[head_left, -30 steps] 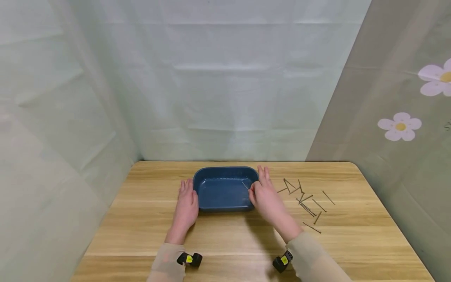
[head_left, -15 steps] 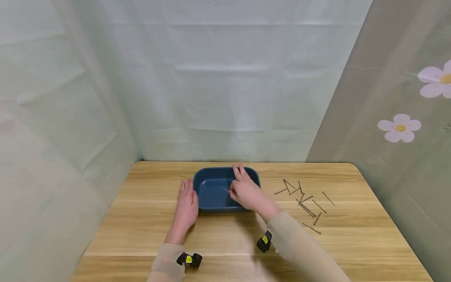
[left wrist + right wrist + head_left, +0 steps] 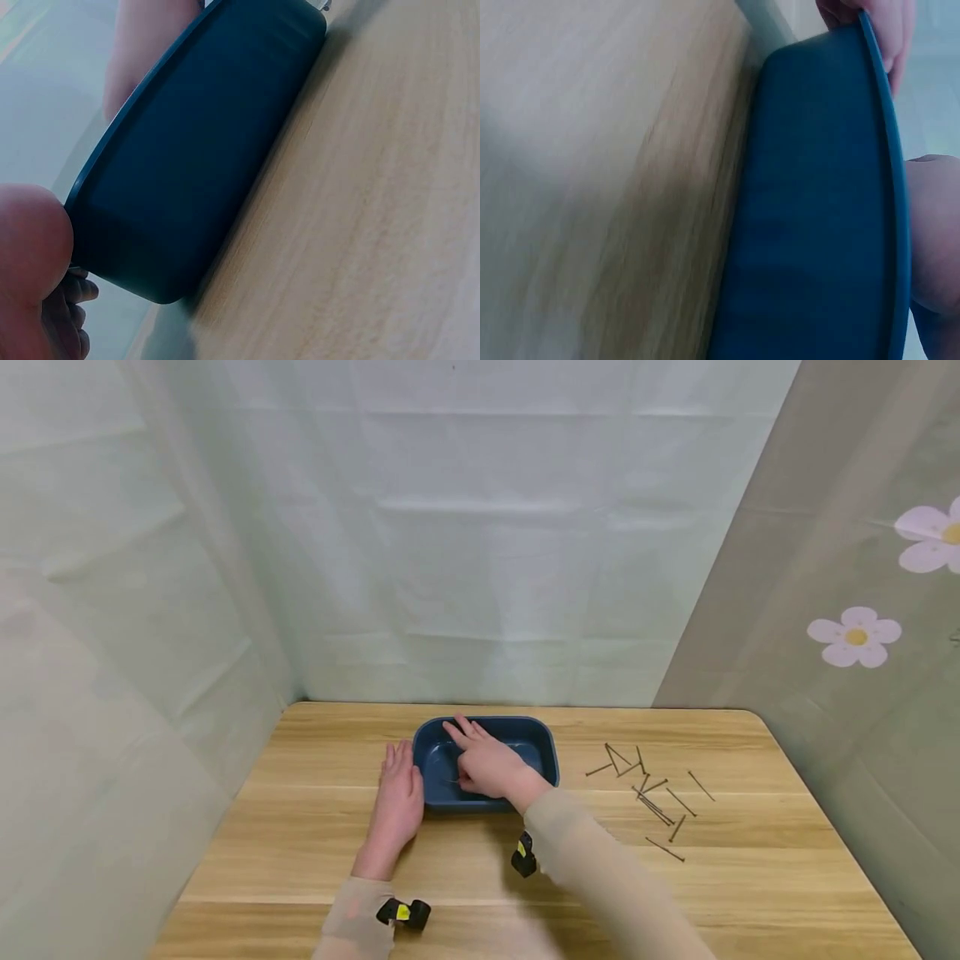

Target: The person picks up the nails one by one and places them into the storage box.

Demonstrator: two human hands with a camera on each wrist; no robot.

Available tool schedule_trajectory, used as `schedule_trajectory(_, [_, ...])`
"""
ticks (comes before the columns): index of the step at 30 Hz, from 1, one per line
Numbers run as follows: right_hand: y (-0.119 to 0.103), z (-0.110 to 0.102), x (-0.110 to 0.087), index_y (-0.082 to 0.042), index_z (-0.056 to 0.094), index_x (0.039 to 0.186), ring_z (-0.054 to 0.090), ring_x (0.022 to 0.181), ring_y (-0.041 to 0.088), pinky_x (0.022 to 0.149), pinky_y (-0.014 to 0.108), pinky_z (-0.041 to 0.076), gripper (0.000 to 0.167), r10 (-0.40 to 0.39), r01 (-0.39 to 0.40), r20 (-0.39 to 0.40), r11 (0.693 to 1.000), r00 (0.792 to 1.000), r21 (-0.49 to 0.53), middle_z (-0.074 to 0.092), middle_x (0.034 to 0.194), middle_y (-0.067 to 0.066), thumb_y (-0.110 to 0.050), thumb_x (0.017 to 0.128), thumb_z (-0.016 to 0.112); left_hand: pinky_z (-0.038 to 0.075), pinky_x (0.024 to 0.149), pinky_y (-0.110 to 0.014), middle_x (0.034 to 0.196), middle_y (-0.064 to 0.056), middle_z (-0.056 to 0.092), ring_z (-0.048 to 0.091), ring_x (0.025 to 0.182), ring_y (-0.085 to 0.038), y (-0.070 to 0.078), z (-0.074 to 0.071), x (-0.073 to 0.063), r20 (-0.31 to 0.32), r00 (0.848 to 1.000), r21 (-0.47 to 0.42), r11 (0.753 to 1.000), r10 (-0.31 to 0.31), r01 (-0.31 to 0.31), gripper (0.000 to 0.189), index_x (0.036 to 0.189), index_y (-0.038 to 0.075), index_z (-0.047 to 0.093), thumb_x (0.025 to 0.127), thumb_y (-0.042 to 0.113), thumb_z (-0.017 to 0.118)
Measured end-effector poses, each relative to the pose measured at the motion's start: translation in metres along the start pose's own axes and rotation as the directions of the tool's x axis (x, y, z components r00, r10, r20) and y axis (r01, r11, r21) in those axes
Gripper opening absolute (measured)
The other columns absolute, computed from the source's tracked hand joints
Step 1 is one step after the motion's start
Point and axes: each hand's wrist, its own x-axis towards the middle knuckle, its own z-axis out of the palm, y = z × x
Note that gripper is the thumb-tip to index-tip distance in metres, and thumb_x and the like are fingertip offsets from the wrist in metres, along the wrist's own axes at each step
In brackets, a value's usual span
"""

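A dark blue rectangular box (image 3: 543, 745) lies near the table's back edge. My left hand (image 3: 397, 802) rests against its left side, fingers extended. Inside the box is my right hand (image 3: 491, 766), lowered toward the left half, its thumb and forefinger pinching a nail (image 3: 453, 782) that shows only as a faint thin line; the other fingers are spread. From the left wrist, the box wall (image 3: 195, 150) hides what is inside, and the left thumb (image 3: 37, 240) is beside its rim. The right wrist view shows the right hand (image 3: 934, 232) beyond the rim, nail hidden.
Several loose nails (image 3: 652, 806) lie scattered on the wooden table (image 3: 750, 893), right of the box. Pale cloth (image 3: 487, 568) hangs behind the table, with flower-printed cloth (image 3: 855, 637) at the right.
My right hand has moved left with the nail, from the box's right rim across into its left half, and lower. The left hand has stayed in place.
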Motion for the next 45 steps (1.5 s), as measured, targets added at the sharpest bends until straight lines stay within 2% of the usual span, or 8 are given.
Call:
schedule_trajectory(5, [-0.008,0.002,0.008,-0.023,0.078,0.083,0.002,0.165,0.031,0.132,0.04,0.011,0.022,-0.005,0.005,0.014,1.0,1.0,-0.02,0.016,0.179,0.007,-0.031,0.103,0.075,0.011,0.129,-0.064,0.168,-0.034,0.029,0.011,0.161,-0.05,0.001,-0.001,0.0,0.006,1.0,-0.004,1.0,0.002,-0.002,0.052,0.159,-0.018,0.031,0.114,0.007,0.039])
schedule_trajectory(16, [-0.013,0.01,0.014,-0.024,0.075,0.078,0.003,0.165,0.03,0.132,0.039,0.012,0.024,0.007,-0.007,0.029,1.0,1.0,-0.007,0.02,0.178,0.005,-0.03,0.101,0.077,0.01,0.129,-0.063,0.169,-0.033,0.027,0.009,0.161,-0.048,-0.001,0.0,-0.001,0.016,1.0,-0.001,1.0,-0.011,0.011,0.053,0.16,-0.017,0.029,0.114,0.008,0.039])
schedule_trajectory(27, [-0.014,0.012,0.019,-0.024,0.079,0.08,0.006,0.165,0.029,0.132,0.038,0.013,0.023,0.043,-0.043,0.01,0.999,0.999,-0.005,0.026,0.176,0.008,-0.034,0.1,0.078,0.01,0.13,-0.062,0.169,-0.032,0.029,0.011,0.161,-0.047,0.0,-0.001,0.0,0.01,1.0,0.006,1.0,-0.009,0.009,0.052,0.159,-0.016,0.031,0.114,0.008,0.039])
schedule_trajectory(36, [-0.014,0.009,0.016,-0.021,0.077,0.077,0.008,0.165,0.029,0.132,0.039,0.015,0.026,0.052,-0.052,-0.009,0.999,0.999,0.002,0.026,0.176,0.009,-0.029,0.101,0.075,0.01,0.129,-0.062,0.169,-0.033,0.028,0.01,0.161,-0.048,0.0,-0.002,0.001,0.017,1.0,0.01,1.0,-0.007,0.007,0.052,0.159,-0.017,0.03,0.114,0.008,0.039])
schedule_trajectory(45, [-0.013,0.009,0.012,-0.02,0.084,0.091,0.005,0.165,0.029,0.132,0.039,0.014,0.016,0.073,-0.072,-0.004,0.993,0.997,0.096,0.023,0.177,0.009,-0.027,0.102,0.075,0.009,0.129,-0.063,0.169,-0.034,0.026,0.009,0.161,-0.049,0.001,-0.002,-0.001,0.022,1.0,0.019,1.0,-0.001,0.001,0.052,0.159,-0.019,0.029,0.114,0.007,0.039])
